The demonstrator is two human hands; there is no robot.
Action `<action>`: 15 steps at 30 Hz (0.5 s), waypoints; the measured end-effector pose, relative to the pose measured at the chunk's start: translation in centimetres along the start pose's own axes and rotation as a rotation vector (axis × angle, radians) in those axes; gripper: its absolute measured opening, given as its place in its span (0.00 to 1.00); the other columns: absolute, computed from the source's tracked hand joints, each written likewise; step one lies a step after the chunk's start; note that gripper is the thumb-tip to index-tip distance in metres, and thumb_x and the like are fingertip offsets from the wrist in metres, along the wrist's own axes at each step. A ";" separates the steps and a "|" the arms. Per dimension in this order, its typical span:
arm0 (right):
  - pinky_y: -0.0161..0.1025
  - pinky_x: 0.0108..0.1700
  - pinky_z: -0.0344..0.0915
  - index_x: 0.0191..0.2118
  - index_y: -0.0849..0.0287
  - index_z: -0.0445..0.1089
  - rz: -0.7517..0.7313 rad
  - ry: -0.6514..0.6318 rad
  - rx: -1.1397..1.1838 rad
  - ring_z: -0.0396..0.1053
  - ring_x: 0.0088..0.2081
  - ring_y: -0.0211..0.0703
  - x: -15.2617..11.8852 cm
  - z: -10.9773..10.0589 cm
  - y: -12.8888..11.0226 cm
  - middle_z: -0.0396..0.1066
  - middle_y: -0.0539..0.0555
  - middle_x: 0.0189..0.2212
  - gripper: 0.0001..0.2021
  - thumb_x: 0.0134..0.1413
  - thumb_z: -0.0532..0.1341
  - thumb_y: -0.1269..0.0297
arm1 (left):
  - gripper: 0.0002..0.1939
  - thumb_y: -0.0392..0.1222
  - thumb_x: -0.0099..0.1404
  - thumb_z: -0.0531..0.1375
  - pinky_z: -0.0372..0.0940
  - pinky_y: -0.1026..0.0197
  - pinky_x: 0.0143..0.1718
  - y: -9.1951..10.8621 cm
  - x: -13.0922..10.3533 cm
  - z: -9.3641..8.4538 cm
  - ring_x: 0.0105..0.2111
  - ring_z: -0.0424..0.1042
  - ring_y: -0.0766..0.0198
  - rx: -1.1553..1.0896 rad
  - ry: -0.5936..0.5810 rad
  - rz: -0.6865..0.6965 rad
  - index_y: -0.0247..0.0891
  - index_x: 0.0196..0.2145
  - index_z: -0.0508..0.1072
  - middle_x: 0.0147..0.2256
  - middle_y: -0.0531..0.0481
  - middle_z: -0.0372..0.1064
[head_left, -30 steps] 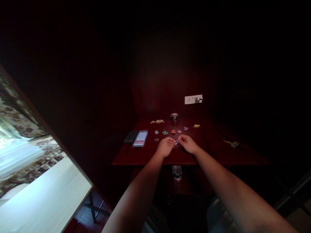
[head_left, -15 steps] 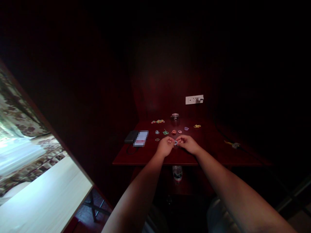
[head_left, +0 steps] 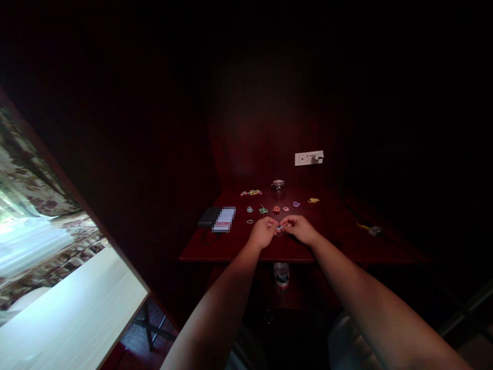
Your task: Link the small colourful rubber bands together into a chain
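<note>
Two bare hands meet above the front part of the dark red wooden desk (head_left: 196,251), and I register both as pinching. The left hand (head_left: 262,234) holds one side of a small light-blue band (head_left: 279,227) between thumb and fingertips; the right hand (head_left: 301,229) grips the other side. The fingers partly cover the band, so I cannot tell its full shape.

Component layout, beyond the hands, from left to right: a cluster of thin pale-blue loops (head_left: 250,209), a tangle of green loops (head_left: 263,210), a bundle of orange-red loops (head_left: 276,209), a small pink coil (head_left: 285,209), a purple bundle (head_left: 296,204) and a group of yellow loops (head_left: 313,200). One thin greenish ring (head_left: 250,221) lies nearer to me, below the pale-blue loops. Toward the rear I locate a multicoloured row of small loops (head_left: 251,193) and a clear round jar (head_left: 278,188).

At the left edge, a black rectangular case (head_left: 208,217) sits beside a pixelated flat panel (head_left: 224,219). A white socket plate (head_left: 308,158) is fixed to the rear wall. Below the desk's front edge, I note a clear plastic bottle (head_left: 282,277).
</note>
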State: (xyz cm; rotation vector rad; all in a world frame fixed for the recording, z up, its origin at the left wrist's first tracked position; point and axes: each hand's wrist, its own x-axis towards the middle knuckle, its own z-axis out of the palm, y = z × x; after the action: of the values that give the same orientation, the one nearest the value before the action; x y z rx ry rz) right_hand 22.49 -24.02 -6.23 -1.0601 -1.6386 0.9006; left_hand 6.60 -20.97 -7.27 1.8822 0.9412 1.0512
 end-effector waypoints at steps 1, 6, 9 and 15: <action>0.31 0.23 0.55 0.29 0.64 0.69 0.000 0.004 0.006 0.61 0.21 0.33 0.0 0.0 0.0 0.71 0.53 0.22 0.10 0.38 0.63 0.63 | 0.09 0.40 0.59 0.53 0.61 0.67 0.26 0.0 0.0 0.0 0.23 0.68 0.70 -0.010 -0.009 0.005 0.32 0.32 0.69 0.25 0.48 0.70; 0.32 0.23 0.54 0.27 0.64 0.70 0.002 0.030 0.000 0.60 0.20 0.34 -0.1 0.1 -0.2 0.68 0.51 0.19 0.11 0.38 0.63 0.60 | 0.08 0.36 0.57 0.54 0.62 0.67 0.28 0.0 0.1 0.0 0.25 0.68 0.69 -0.046 -0.031 0.010 0.31 0.33 0.71 0.27 0.47 0.71; 0.32 0.23 0.53 0.26 0.64 0.70 -0.007 0.057 -0.047 0.59 0.19 0.33 -0.1 0.1 -0.3 0.65 0.49 0.16 0.11 0.38 0.63 0.60 | 0.09 0.35 0.54 0.57 0.63 0.66 0.30 0.0 -0.1 0.0 0.27 0.69 0.68 -0.067 -0.045 0.023 0.30 0.34 0.71 0.28 0.46 0.71; 0.32 0.23 0.53 0.27 0.64 0.70 -0.031 0.051 -0.099 0.58 0.20 0.33 0.0 -0.1 0.0 0.65 0.49 0.17 0.10 0.41 0.61 0.61 | 0.09 0.38 0.55 0.57 0.63 0.65 0.30 0.4 -0.2 -0.2 0.27 0.69 0.67 -0.037 -0.015 0.043 0.31 0.33 0.73 0.29 0.45 0.72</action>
State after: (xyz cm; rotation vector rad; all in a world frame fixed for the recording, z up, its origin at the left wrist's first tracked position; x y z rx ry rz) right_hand 22.57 -24.02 -6.22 -1.1127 -1.6667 0.7726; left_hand 6.42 -21.21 -6.93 1.8849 0.8702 1.0717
